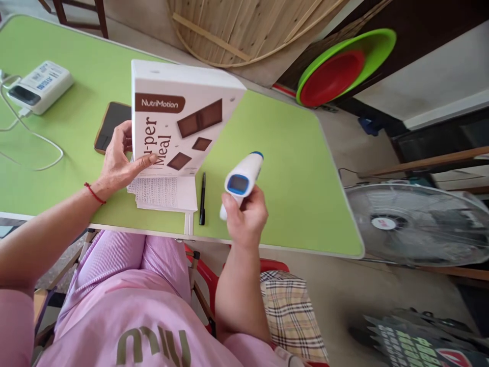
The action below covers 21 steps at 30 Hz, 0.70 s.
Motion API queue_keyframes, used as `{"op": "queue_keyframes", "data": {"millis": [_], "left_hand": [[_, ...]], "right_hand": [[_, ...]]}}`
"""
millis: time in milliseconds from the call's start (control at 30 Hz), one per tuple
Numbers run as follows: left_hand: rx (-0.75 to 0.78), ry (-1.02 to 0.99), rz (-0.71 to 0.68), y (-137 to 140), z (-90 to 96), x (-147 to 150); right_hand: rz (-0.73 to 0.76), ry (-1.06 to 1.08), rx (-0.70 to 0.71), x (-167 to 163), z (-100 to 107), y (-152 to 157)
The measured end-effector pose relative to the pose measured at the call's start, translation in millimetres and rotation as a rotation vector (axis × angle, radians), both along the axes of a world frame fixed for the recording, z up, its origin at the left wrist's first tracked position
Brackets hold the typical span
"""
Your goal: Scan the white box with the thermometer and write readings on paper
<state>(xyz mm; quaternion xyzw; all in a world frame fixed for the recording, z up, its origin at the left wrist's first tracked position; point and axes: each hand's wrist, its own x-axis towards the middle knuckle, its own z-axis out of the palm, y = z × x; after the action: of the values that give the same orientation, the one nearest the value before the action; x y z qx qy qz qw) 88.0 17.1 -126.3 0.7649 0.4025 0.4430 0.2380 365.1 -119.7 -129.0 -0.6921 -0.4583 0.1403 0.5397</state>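
Observation:
My left hand [121, 162] grips the lower left edge of a white box [160, 132] printed with "NutriMotion" and brown chocolate pieces. The thumb lies across its front face, while the other fingers go behind its left side. In my right hand [248, 216] is a white and blue infrared thermometer [244, 173], held upright by its handle with its small screen facing me. Under the box's bottom edge, written paper sheets [168, 194] stick out on the green table [290, 204]. A black pen [202, 199] lies between the papers and the thermometer.
A dark phone [110, 125] rests behind my left hand. Farther left, a white power bank [40, 86] has a white cable [49, 141] attached. Beyond the table's right edge stands a fan [416, 224]. Green and red basins [332, 76] and a round wooden board [244, 28] are behind the table.

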Motion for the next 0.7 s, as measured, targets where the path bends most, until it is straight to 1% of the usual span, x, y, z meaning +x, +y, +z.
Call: {"op": "queue_keyframes", "data": {"millis": [33, 67, 100, 133, 200, 267, 367, 500, 700], "left_hand": [[-0.028, -0.073, -0.019, 0, -0.2, 1], [-0.061, -0.136, -0.038, 0, -0.5, 1], [-0.098, -0.183, -0.056, -1, -0.6, 2], [-0.137, -0.213, -0.070, -1, -0.5, 2], [-0.204, -0.229, -0.087, -2, -0.1, 2], [-0.247, -0.226, -0.093, -2, 0.1, 3], [-0.296, -0.239, -0.121, -1, -1.0, 3], [-0.290, -0.274, -0.185, 1, -1.8, 2], [-0.301, -0.245, -0.202, 2, -0.3, -1]], "right_hand": [[0.143, 0.137, -0.006, -16, 5, -8], [0.223, 0.278, 0.003, -31, 10, -15], [0.301, 0.405, -0.026, -46, 13, -22], [0.362, 0.515, -0.068, -58, 15, -27], [0.416, 0.674, -0.131, -78, 15, -31], [0.422, 0.771, -0.172, -88, 12, -28], [0.396, 0.841, -0.205, -92, 6, -20], [0.379, 0.864, -0.235, -92, 3, -14], [0.361, 0.849, -0.267, -93, 4, -14]]}}
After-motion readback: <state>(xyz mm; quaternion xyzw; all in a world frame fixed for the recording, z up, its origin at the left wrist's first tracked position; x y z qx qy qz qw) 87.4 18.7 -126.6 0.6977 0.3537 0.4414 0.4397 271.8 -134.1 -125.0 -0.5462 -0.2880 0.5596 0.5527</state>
